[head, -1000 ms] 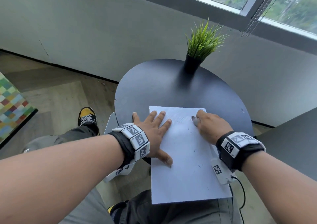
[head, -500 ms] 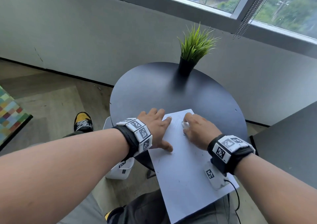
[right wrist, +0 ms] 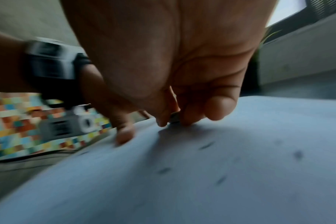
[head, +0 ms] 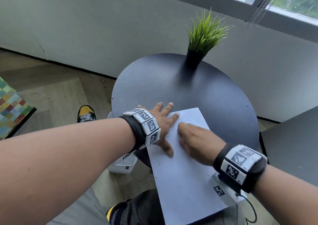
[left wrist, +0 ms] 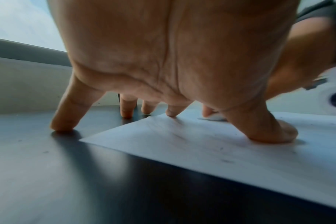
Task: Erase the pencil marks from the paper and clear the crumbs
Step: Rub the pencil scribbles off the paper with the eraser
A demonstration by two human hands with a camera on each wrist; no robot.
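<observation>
Left hand [head: 159, 121] is spread flat, thumb and forefinger pinning the smooth white paper [head: 185, 181] on the round matte black table [head: 154, 80]; right hand [head: 196, 142] pinches a small blurry eraser [right wrist: 174, 119] against the sheet. Dark crumbs [right wrist: 205, 145] scattered around.

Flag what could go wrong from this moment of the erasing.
The paper hangs well past the round table edge, so hard rubbing by the right hand with the eraser might crease it. Only the left hand thumb and one fingertip press the sheet, so it may slip.
</observation>
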